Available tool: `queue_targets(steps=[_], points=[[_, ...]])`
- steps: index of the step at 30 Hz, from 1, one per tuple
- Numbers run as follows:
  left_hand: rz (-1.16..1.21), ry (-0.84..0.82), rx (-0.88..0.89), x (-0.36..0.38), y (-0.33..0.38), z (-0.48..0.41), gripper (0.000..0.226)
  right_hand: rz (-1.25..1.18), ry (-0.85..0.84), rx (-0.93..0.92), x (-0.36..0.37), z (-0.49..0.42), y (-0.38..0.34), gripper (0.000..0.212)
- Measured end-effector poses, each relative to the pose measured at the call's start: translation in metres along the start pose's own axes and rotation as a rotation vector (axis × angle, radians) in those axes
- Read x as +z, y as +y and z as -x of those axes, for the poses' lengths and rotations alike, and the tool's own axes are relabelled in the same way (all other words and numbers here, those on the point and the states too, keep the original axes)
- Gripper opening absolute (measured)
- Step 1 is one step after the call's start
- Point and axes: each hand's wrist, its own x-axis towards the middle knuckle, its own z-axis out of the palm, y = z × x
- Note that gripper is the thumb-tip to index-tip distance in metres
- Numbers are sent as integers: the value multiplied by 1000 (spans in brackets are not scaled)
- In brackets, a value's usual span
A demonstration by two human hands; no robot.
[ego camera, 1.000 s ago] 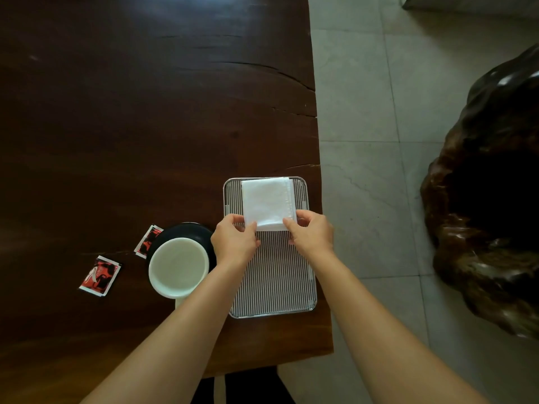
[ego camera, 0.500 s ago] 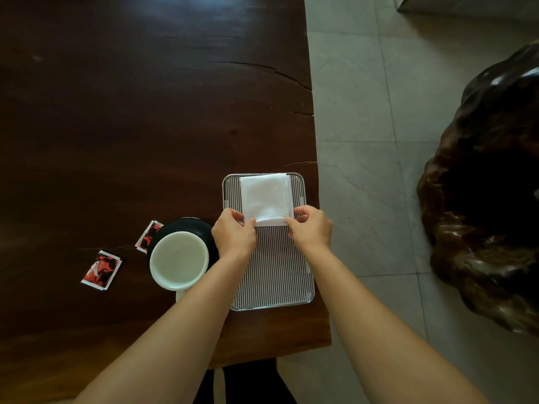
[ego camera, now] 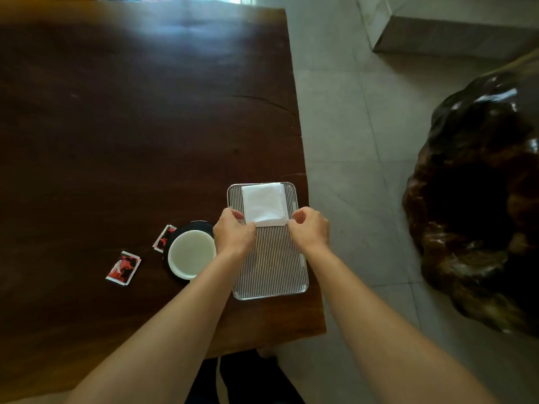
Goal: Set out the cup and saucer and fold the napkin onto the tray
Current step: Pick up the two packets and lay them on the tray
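A folded white napkin (ego camera: 264, 203) lies on the far half of a ribbed metal tray (ego camera: 272, 263) near the table's right edge. My left hand (ego camera: 233, 233) pinches the napkin's near left corner, and my right hand (ego camera: 309, 228) pinches its near right corner. Both hands have curled fingers. Left of the tray, a white cup (ego camera: 191, 253) stands on a black saucer (ego camera: 201, 225), partly hidden by my left wrist.
Two red-and-black sachets (ego camera: 123, 268) (ego camera: 163, 238) lie on the dark wooden table (ego camera: 116, 141) left of the cup. The table's right edge runs just past the tray. A large dark glossy carved stump (ego camera: 478, 205) stands on the tiled floor at the right.
The hands stay at the napkin's near corners, which have shifted slightly away from me. The view has tilted up, showing more of the table's far end.
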Motion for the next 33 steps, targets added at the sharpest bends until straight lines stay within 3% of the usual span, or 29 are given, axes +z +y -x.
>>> queue_targets(steps=[7, 12, 23, 33], points=[[3, 50, 106, -60, 13, 23, 19, 5, -34, -150, -21, 44, -39, 27], [48, 103, 141, -109, 2, 30, 11, 12, -78, -290, -19, 69, -75, 21], [32, 238, -34, -194, -70, 31, 11, 129, -284, -495, 35, 114, -147, 22], [47, 251, -158, -211, -123, 5, 13, 305, -403, -547, 86, 107, -169, 20]])
